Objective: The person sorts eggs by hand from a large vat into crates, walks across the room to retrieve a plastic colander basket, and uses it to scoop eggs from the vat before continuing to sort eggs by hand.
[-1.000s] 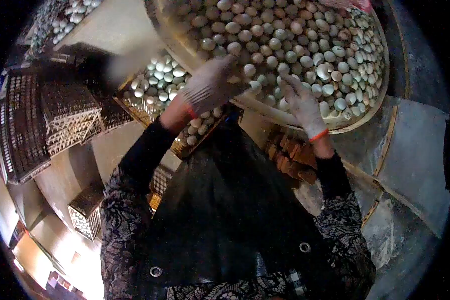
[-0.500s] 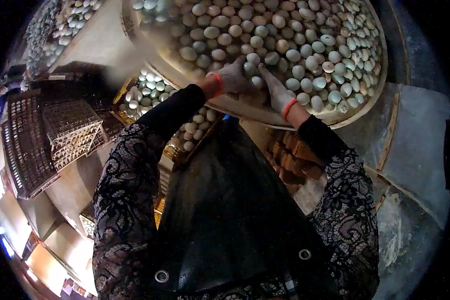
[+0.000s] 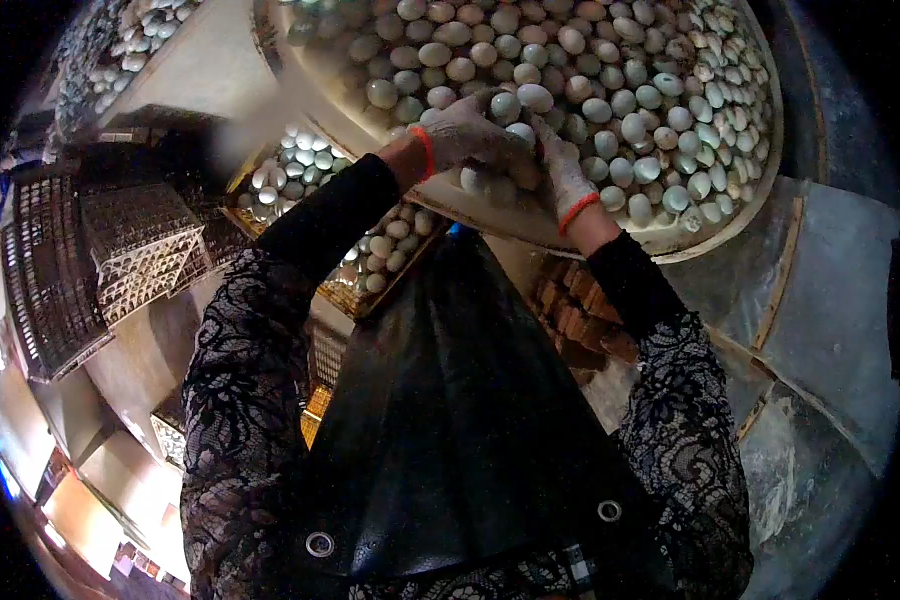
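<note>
Many pale eggs (image 3: 570, 40) fill a large round tub (image 3: 705, 243) in front of me. My left hand (image 3: 470, 135), in a whitish glove with a red cuff, curls round several eggs (image 3: 505, 106) near the tub's near side. Close on its right, my right hand (image 3: 562, 178), gloved the same way, presses against the same group of eggs from the other side. The undersides of the fingers are partly hidden. Left of the tub, a yellow crate (image 3: 350, 303) holds more eggs, partly covered by my left arm.
Dark plastic crates (image 3: 145, 240) are stacked at the left. Another heap of eggs (image 3: 150, 45) lies at the upper left. Reddish bricks (image 3: 580, 315) sit below the tub, and grey slabs (image 3: 830, 310) cover the floor at right.
My hands have come together from farther apart. They were reaching down among the eggs and now have several eggs gathered between them. The view has shifted slightly.
</note>
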Tool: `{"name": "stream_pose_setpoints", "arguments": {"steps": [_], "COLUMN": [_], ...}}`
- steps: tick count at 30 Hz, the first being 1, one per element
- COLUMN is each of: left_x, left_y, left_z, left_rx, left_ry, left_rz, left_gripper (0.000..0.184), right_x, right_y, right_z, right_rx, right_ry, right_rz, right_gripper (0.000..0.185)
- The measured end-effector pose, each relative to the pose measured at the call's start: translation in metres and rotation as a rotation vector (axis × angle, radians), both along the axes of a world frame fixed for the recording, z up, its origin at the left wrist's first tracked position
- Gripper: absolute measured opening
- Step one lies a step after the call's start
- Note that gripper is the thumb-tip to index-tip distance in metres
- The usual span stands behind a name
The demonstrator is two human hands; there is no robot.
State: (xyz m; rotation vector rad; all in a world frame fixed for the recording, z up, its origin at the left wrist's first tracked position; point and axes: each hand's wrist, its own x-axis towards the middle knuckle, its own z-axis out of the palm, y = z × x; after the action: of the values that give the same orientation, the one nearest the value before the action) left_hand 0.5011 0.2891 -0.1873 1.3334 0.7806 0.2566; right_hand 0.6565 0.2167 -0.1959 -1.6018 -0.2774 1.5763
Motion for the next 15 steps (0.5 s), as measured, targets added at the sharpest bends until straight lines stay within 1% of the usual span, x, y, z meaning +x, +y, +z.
{"name": "stream_pose_setpoints", "arguments": {"steps": [1,2,3,4,5,6,7,9,10,11,12,13,14,15], "left_x": [-0.002,-0.003,-0.004,0.0,-0.001,-0.005,-0.008,-0.013,-0.018,-0.025,-0.032,-0.044,-0.058,-0.069], "left_y": [0.003,0.003,0.002,0.01,0.009,0.011,0.011,0.012,0.016,0.016,0.014,0.012,0.008,0.004], "left_z": [0.012,0.034,0.045,0.014,0.017,0.021,0.024,0.029,0.05,0.061,0.065,0.069,0.092,0.114], "left_rx": [0.023,0.058,0.092,0.02,0.021,0.093,0.144,0.25,0.194,0.136,0.072,0.067,0.105,0.149], "left_ry": [0.012,0.071,0.131,-0.009,-0.009,-0.045,-0.054,-0.067,-0.026,0.016,-0.109,-0.098,-0.192,-0.285], "left_rz": [-0.011,0.012,0.035,0.054,0.062,0.006,0.04,0.111,0.086,0.064,0.107,0.131,0.157,0.181], "left_gripper": [0.08,0.078,0.076,0.075,0.075,0.058,0.063,0.071,0.071,0.071,0.074,0.074,0.072,0.07], "right_x": [0.006,0.003,-0.002,-0.006,-0.007,-0.008,-0.01,0.007,0.015,0.008,-0.008,-0.019,-0.04,-0.056], "right_y": [0.003,0.003,0.003,0.004,0.005,0.007,0.009,0.018,0.027,0.028,0.028,0.026,0.025,0.024], "right_z": [-0.015,-0.009,0.004,0.015,0.021,0.026,0.028,0.015,-0.001,0.0,0.015,0.036,0.072,0.08], "right_rx": [0.015,0.015,0.035,0.053,0.053,0.106,0.157,0.337,0.405,0.444,0.485,0.569,0.655,0.706], "right_ry": [0.057,0.06,0.19,0.32,0.321,0.341,0.361,-0.322,-0.691,-0.862,-1.042,-1.067,-1.091,-1.034], "right_rz": [0.006,0.01,-0.007,-0.024,-0.016,-0.042,-0.066,0.356,0.565,0.686,0.793,0.791,0.785,0.759], "right_gripper": [0.059,0.059,0.058,0.057,0.057,0.058,0.062,0.075,0.083,0.086,0.09,0.087,0.085,0.082]}}
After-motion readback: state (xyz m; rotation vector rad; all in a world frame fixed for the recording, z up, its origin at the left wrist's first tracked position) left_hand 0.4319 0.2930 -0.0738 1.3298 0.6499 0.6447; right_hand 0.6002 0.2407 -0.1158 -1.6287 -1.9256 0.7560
